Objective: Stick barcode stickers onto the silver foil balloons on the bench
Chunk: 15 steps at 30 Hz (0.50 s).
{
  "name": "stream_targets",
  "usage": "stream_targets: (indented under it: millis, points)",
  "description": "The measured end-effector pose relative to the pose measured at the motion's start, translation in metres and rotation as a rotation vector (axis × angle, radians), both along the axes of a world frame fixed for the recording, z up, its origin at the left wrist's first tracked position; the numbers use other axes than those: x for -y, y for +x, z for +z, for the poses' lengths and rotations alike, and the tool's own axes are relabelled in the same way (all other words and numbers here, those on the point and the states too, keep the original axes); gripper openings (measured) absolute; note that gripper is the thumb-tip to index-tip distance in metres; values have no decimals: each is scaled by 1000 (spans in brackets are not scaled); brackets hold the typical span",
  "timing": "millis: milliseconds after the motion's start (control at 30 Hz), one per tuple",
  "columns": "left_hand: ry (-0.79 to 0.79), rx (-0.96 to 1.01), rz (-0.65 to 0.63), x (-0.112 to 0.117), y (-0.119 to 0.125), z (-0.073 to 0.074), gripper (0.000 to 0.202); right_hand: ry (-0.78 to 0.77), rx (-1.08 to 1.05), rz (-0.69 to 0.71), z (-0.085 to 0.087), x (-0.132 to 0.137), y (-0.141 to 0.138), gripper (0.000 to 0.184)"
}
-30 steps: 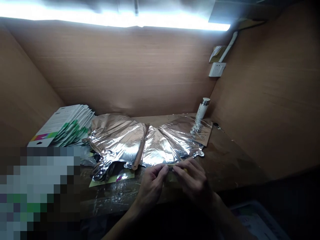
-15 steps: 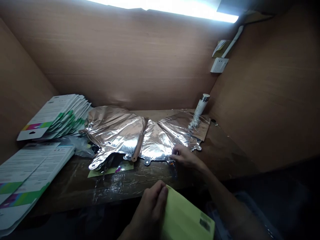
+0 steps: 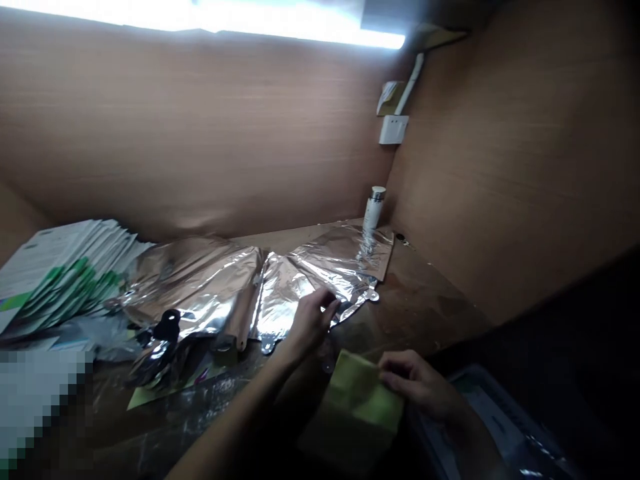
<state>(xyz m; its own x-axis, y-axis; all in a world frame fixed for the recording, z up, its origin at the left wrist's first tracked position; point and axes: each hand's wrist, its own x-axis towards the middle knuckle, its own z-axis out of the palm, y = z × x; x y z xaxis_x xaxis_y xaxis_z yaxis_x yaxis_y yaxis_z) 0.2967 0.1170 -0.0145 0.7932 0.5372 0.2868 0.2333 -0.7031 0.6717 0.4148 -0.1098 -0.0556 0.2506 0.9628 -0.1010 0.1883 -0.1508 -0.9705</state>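
Green packet (image 3: 355, 407) limp, your right fingers (image 3: 400, 377) closed on edge | foil (image 3: 295, 300) light, slippery, left fingers (image 3: 325, 300) open on it; take seam

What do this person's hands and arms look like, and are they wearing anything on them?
The left hand and right hand are both bare, with no gloves, and no ring shows on either. The left forearm is bare too, with no sleeve, watch or band in view. The right forearm looks bare as well, though it fades into shadow.
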Motion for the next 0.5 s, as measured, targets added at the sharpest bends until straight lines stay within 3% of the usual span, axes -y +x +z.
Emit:
stream_targets:
  millis: [100,200,267,367,500]
  points:
    - [145,-147,-54,-16,89,-7,27,-69,81,37,-4,18,5,36]
    - [151,-310,-55,-33,146,-22,31,-60,126,13,-4,32,10,32]
    - [122,-362,-58,-46,162,-30,27,-29,54,-45,-6,42,17,35]
    - [78,-383,-81,-65,163,-31,26,29,-47,-105,-10,53,30,39]
    - [-2,-386,-123,-69,153,-24,32,162,82,-92,2,28,52,31]
